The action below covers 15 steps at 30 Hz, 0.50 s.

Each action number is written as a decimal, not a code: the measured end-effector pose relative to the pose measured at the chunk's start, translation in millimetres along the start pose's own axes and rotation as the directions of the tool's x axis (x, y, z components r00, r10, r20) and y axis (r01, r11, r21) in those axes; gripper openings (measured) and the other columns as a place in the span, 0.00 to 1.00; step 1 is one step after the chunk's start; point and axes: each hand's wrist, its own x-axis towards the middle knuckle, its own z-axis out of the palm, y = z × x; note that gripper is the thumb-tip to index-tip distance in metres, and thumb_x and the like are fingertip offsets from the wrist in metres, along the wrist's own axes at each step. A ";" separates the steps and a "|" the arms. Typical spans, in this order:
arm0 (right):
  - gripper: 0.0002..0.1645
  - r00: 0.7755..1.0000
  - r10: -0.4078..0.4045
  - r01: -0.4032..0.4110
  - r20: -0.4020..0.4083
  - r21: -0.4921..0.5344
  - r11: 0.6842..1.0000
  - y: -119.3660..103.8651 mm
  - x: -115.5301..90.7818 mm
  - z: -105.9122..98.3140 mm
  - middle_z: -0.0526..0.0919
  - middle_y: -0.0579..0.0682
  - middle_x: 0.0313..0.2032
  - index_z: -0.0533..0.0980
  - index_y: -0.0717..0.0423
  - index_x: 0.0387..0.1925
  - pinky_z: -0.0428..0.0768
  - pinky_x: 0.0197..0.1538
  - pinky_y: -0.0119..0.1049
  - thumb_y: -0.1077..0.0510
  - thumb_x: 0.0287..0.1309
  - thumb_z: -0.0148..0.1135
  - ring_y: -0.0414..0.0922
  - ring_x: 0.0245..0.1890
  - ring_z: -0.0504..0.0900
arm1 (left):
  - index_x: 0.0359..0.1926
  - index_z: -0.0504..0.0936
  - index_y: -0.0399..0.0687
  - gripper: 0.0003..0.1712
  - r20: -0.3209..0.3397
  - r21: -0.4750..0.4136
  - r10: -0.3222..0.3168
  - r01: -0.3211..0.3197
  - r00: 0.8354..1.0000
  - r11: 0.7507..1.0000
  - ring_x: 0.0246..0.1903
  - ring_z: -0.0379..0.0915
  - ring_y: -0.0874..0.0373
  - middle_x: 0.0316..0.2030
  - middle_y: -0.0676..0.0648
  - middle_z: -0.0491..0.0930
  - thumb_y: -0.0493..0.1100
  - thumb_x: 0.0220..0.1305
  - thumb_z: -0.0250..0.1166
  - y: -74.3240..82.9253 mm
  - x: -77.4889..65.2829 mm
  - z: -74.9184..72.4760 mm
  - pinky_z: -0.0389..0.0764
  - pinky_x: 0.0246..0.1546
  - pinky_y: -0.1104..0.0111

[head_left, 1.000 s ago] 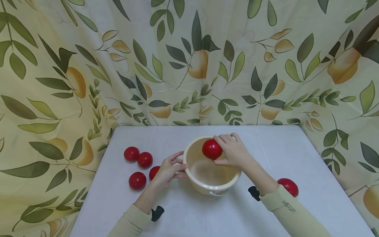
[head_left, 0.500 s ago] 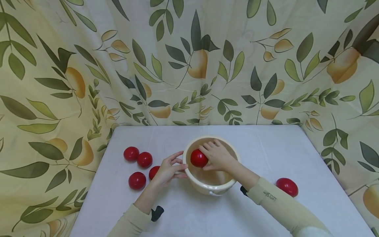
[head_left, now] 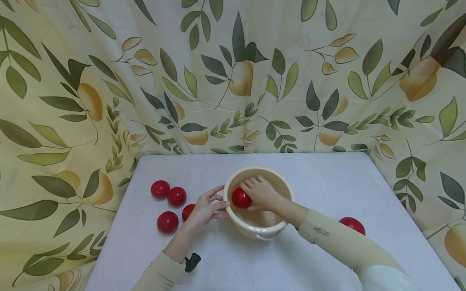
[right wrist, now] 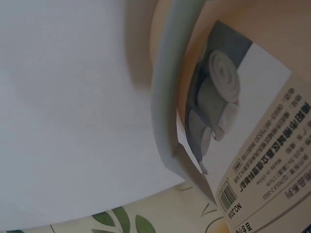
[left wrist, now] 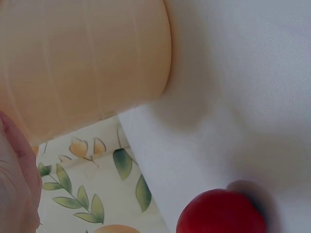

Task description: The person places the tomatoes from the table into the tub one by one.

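A cream bucket (head_left: 259, 230) stands upright on the white-covered table. My left hand (head_left: 204, 212) holds its left side, thumb and fingers at the rim and outer wall; the left wrist view shows part of this hand (left wrist: 17, 179) beside the ribbed bucket wall (left wrist: 87, 58). Down inside the bucket, my right hand (head_left: 263, 195) grips a glossy red ball (head_left: 241, 198) near the left inner wall. The right hand is out of sight in the right wrist view, which looks at the bucket's printed label (right wrist: 262, 141) and pale handle (right wrist: 165, 97).
Several more red balls (head_left: 168, 222) lie on the table (head_left: 320, 173) left of the bucket, one partly behind my left hand. Another red ball (head_left: 352, 225) sits at the right, partly covered by my right sleeve. A leaf-patterned curtain (head_left: 233, 133) hangs behind the table.
My right hand has moved down and left with the red ball, from above the bucket's opening to deep inside it. The left hand keeps its place on the bucket.
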 end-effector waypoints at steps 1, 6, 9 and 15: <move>0.43 1.000 -0.003 0.003 0.004 -0.014 1.000 -0.4 0.4 0.9 0.75 0.51 0.45 0.67 0.54 0.54 0.69 0.48 0.42 0.33 0.40 0.65 0.47 0.45 0.72 | 0.65 0.62 0.47 0.35 0.000 -0.001 -0.001 0.001 1.000 1.000 0.34 0.81 0.54 0.37 0.45 0.73 0.35 0.57 0.63 0.0 0.0 -0.2 0.81 0.33 0.63; 0.44 0.999 -0.025 0.027 0.026 -0.090 0.996 -1.6 2.6 5.2 0.75 0.52 0.45 0.67 0.56 0.54 0.70 0.45 0.41 0.31 0.42 0.62 0.47 0.44 0.73 | 0.65 0.62 0.46 0.36 0.000 -0.002 -0.005 0.005 1.000 1.000 0.34 0.81 0.54 0.36 0.45 0.74 0.36 0.56 0.64 0.2 0.2 -1.0 0.81 0.32 0.63; 0.45 0.999 -0.026 0.031 0.040 -0.127 0.991 -1.7 3.4 7.2 0.75 0.52 0.45 0.67 0.57 0.54 0.70 0.45 0.40 0.29 0.42 0.60 0.47 0.44 0.73 | 0.65 0.62 0.47 0.36 -0.001 0.001 -0.009 0.009 1.000 1.000 0.36 0.81 0.51 0.37 0.46 0.73 0.37 0.56 0.65 0.6 -0.1 -0.6 0.81 0.33 0.63; 0.45 0.998 -0.056 0.058 0.018 -0.189 0.980 -1.7 2.7 11.5 0.75 0.51 0.44 0.68 0.56 0.51 0.69 0.42 0.39 0.28 0.41 0.60 0.46 0.42 0.73 | 0.65 0.61 0.46 0.36 0.008 -0.008 -0.011 0.011 1.000 1.000 0.35 0.80 0.52 0.36 0.46 0.73 0.36 0.56 0.64 1.2 -0.1 0.4 0.81 0.32 0.63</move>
